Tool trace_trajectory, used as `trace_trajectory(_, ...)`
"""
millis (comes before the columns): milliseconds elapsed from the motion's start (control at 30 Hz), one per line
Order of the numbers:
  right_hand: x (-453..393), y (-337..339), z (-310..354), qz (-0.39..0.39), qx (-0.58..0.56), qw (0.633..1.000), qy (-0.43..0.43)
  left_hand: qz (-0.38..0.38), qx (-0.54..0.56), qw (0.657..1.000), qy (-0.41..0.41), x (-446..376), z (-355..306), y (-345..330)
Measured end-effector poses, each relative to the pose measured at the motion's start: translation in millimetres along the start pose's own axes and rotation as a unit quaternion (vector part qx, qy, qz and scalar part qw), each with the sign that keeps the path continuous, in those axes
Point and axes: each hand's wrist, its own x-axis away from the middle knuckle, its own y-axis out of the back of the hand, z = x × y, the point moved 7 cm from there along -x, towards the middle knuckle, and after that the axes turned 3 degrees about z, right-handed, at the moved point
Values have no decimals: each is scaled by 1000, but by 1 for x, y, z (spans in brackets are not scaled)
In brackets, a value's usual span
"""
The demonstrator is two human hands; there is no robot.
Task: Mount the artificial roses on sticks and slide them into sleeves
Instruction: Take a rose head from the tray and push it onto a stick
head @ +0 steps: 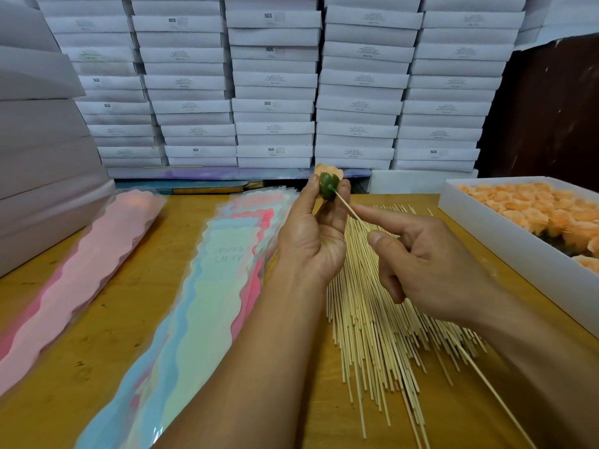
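Note:
My left hand [312,234] holds an orange artificial rose [328,181] by its green base, bloom pointing away from me, above the table. A thin wooden stick [346,209] is stuck into the green base. My right hand [428,264] pinches this stick between thumb and forefinger; its long tail runs under my wrist toward the lower right. A loose heap of sticks [376,322] lies on the table beneath both hands. A fan of pastel sleeves [207,286] lies left of the hands.
A white box [505,251] filled with orange roses sits at the right. A second pile of pink sleeves [84,270] lies at far left. Stacked white cartons [275,92] wall off the back of the wooden table [107,345].

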Motion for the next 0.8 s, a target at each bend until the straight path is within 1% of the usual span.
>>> trace_trajectory(167,0,1,0,-7,-9,1000,5,4,-9,1000,1,1,1,0)
trace_trajectory(333,-1,1,-1,-4,-27,1000,-13,6,-38,999,-15,0,-3,0)
trace_trajectory(433,-1,0,-4,-3,-90,995,-41,7,-70,996,-48,-1,-8,1)
trace_trajectory(567,0,1,-11,-4,-192,978,-84,26,-132,987,-85,-2,-11,-2)
trace_trajectory(600,0,1,-11,-6,-185,979,-83,29,-145,985,-90,-2,-11,-2)
trace_trajectory(733,-1,2,-7,-21,-63,997,-44,34,-183,978,-96,-6,-13,0)
trace_trajectory(800,-2,1,-13,-17,-58,997,-49,27,-204,974,-100,-7,-14,3)
